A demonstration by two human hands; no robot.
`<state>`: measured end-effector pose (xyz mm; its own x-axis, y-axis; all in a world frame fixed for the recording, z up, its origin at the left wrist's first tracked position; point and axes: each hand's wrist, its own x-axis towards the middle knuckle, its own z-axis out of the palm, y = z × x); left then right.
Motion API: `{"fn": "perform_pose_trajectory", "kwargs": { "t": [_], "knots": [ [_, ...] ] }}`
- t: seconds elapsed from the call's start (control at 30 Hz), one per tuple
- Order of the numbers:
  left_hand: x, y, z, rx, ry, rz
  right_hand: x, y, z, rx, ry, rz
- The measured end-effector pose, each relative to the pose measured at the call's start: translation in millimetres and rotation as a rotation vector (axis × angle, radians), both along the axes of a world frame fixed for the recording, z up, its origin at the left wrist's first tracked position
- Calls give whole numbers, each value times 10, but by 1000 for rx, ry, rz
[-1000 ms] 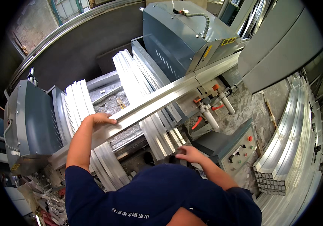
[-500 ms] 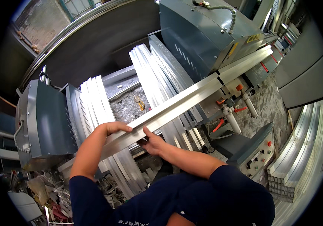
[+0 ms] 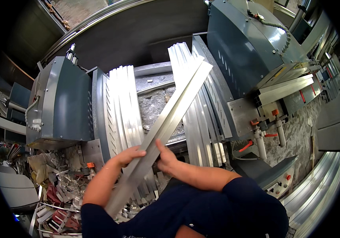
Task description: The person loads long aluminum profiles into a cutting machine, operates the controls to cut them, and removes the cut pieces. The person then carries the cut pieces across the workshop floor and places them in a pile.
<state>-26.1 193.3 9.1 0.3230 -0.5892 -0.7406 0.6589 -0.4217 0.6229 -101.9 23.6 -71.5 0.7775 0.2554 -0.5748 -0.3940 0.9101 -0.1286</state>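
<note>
A long silvery aluminium profile (image 3: 172, 116) slants across the middle, its far end up toward the back right and its near end beside my left forearm. My left hand (image 3: 132, 155) grips its left edge, thumb on top. On the opposite edge my right hand (image 3: 166, 159) is closed around it, thumb along the upper face; its other fingers are partly hidden beneath. Beneath the profile's far part lies a right-hand row of similar profiles (image 3: 201, 131). Another row of profiles (image 3: 124, 103) lies to the left.
Dark grey machine heads stand at left (image 3: 73, 99) and right (image 3: 237, 51). A separate profile piece (image 3: 285, 90) rests at the right head. Clamps with red levers (image 3: 246, 146) and a control panel (image 3: 281, 184) are right. Metal offcuts (image 3: 65, 186) litter the lower left; stacked profiles (image 3: 316, 186) lie lower right.
The held profile has swung away from the right machine head to a steeper slant, leaving a separate piece there. Both hands keep hold of it. The view has shifted left.
</note>
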Motion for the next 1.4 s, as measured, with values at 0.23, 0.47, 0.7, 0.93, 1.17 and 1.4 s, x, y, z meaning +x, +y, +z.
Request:
{"fn": "perform_pose_trajectory", "kwargs": {
  "t": [0.23,0.47,0.7,0.93,1.17,1.4],
  "knots": [
    [355,-550,-1436,-72,222,362,929,-493,-891,-338,228,-41],
    [1908,-1471,-1562,-271,34,535,2306,-1071,-524,-1137,-123,40],
    [2238,-2893,-1787,-602,160,582,2164,-2068,-586,-2054,-176,225],
    [1114,-3354,-2653,505,-850,-136,528,-2166,-504,-2223,-428,314],
    [710,-3097,-2755,305,-974,-194,-813,-2136,-496,-1990,-445,581],
    [727,-569,-2713,1050,-1079,531,-1592,-2412,-548,-1883,-356,632]
  ]
}}
